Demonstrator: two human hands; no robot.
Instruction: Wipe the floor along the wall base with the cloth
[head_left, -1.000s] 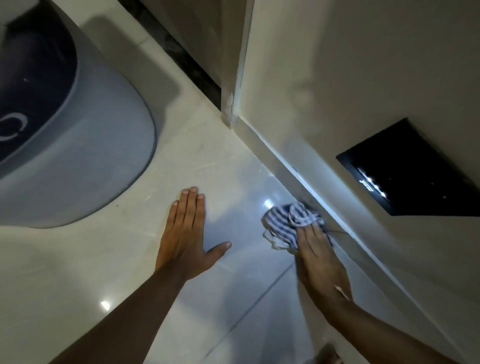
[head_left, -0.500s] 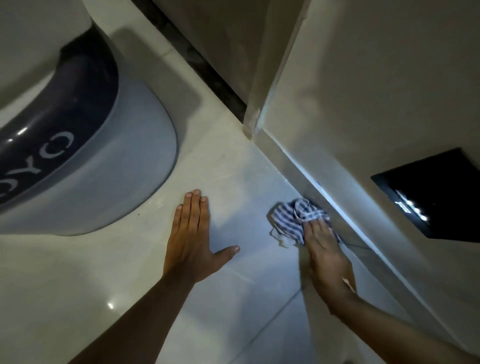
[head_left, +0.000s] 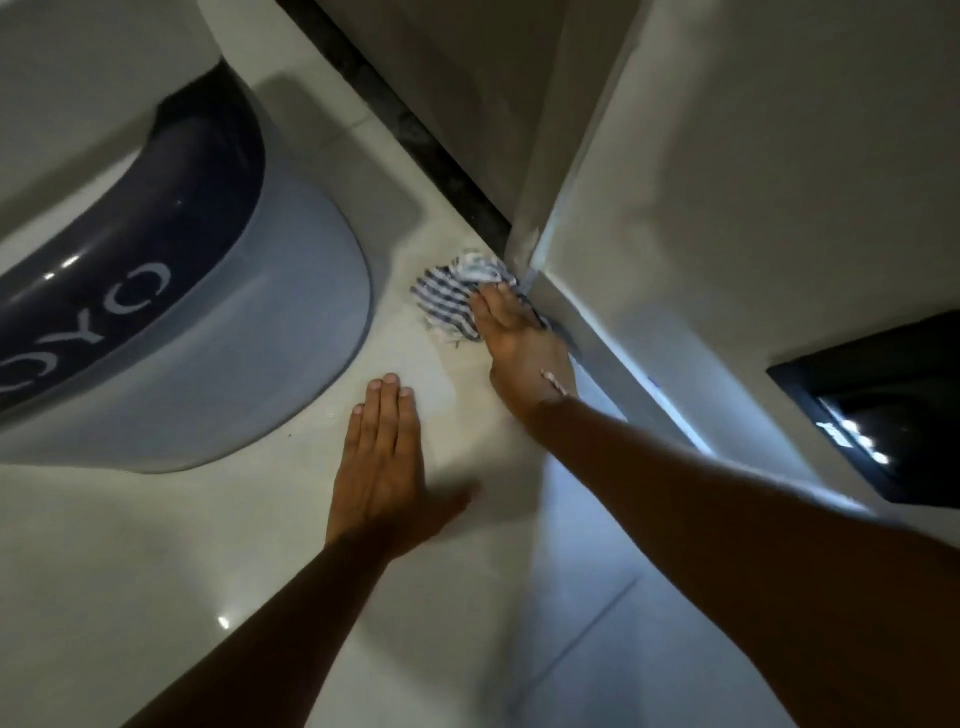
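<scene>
Head camera, looking down at a glossy cream tiled floor (head_left: 156, 571) in dim light. The right hand (head_left: 519, 343) lies flat, fingers together, pressing a crumpled blue-and-white striped cloth (head_left: 452, 296) onto the floor. The cloth sits at the far end of the pale skirting along the base of the cream wall (head_left: 779, 182), touching the corner where that wall meets a door frame (head_left: 561, 156); a dark threshold strip (head_left: 395, 114) runs away behind it. The left hand (head_left: 382, 467) rests open and flat on the floor, nearer and to the left, holding nothing, seemingly as a prop for body weight. Far left stands a rounded grey appliance with a dark band and pale lettering (head_left: 182, 312), just left of the cloth but apart from it. A black rectangular panel with small lights (head_left: 883, 410) is set into the wall on the right.

To wipe well here, it seems best to keep the palm's weight over the cloth and hold its edge against the skirting. The bunched folds could be tucked into the corner, where dirt likely collects.
</scene>
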